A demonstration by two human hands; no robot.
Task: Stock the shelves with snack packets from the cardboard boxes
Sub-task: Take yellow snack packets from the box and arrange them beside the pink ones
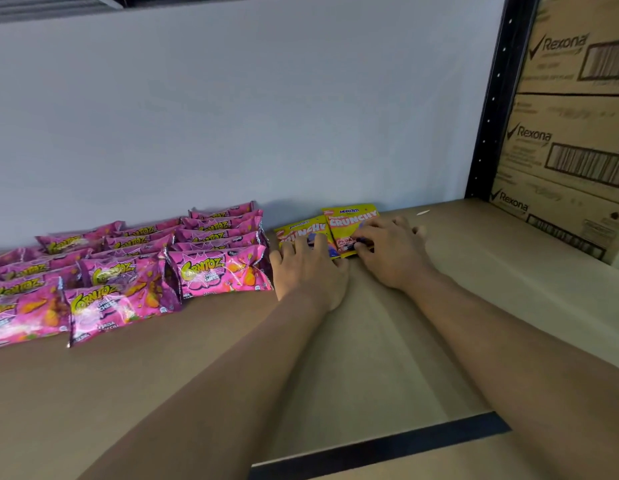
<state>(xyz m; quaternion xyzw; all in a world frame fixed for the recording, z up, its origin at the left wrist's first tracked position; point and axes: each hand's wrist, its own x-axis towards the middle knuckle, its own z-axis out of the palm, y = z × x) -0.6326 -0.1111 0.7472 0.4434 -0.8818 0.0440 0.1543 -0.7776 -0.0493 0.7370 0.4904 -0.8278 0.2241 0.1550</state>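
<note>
Snack packets [128, 271] in pink lie stocked left of the left hand [309, 271]; it and the right hand [392, 252] press flat-fingered on two yellow packets [349, 221]; stocking seems partly done.

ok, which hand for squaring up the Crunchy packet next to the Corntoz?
Left, probably. The left hand rests on the left Crunchy packet, beside the pink Corntoz packets; the right hand is on the right Crunchy packet, farther away.

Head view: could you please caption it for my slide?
Left hand and right hand touch yellow packets on a shelf beside rows of pink packets.
</note>
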